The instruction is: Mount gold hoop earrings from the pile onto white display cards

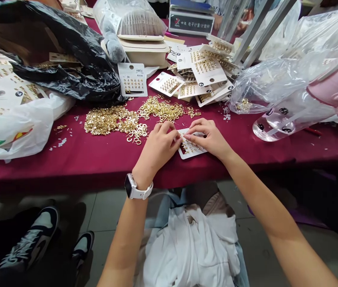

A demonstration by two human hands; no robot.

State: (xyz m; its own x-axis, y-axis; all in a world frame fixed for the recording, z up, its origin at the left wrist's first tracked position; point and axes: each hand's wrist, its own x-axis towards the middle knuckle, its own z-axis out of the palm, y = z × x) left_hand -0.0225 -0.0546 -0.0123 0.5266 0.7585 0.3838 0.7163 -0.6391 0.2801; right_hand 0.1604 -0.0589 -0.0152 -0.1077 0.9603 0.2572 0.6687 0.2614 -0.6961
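Note:
A white jewellery card (193,152) with rows of small gold earrings lies near the table's front edge, under both hands. My left hand (163,140), with a white-strapped watch on the wrist, has its fingers pinched together at the card's upper left; what lies between them is too small to name. From the other side my right hand (207,136) bends over the card, its fingertips drawn together and meeting the left ones, hiding part of the card. Just beyond the left hand are a pile of small gold pieces (105,120) and a pile of gold hooks and rings (160,109).
Filled earring cards (207,71) are heaped at the back. A black plastic bag (97,79) and a white bag (22,131) stand at left. To the right lie a pink-lidded bottle (279,121) and clear plastic bags (264,79). A counting scale (190,22) stands behind.

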